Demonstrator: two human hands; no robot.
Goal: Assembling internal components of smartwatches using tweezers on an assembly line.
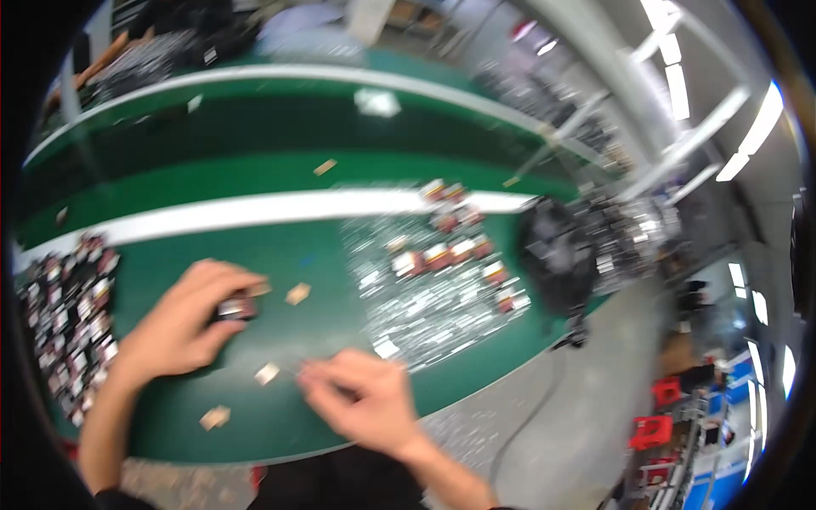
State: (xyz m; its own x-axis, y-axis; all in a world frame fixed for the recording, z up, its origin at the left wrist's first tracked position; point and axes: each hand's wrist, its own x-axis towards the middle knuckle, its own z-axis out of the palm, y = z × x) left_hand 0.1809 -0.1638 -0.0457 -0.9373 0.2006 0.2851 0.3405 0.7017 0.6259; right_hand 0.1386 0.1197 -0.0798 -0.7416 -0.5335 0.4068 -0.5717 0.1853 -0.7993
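Observation:
My left hand [191, 319] curls around a small dark block-shaped part [235, 308] with a pale face, held between thumb and fingers above the green table. A tan edge shows at its fingertips; I cannot tell whether it belongs to the part. My right hand [361, 398] is closed in a pinch low over the table, and blur hides what its fingertips hold, if anything. Close to those fingertips lies a small tan piece [267, 373]. Similar pieces lie beyond it [297, 294] and by the near edge [215, 417].
Many small dark-and-white parts [72, 314] crowd the table's left end. Right of centre, a clear plastic tray [382, 314] carries several similar parts. Beyond it sits a black plastic bundle [557, 255]. A white strip [255, 212] borders a green belt behind.

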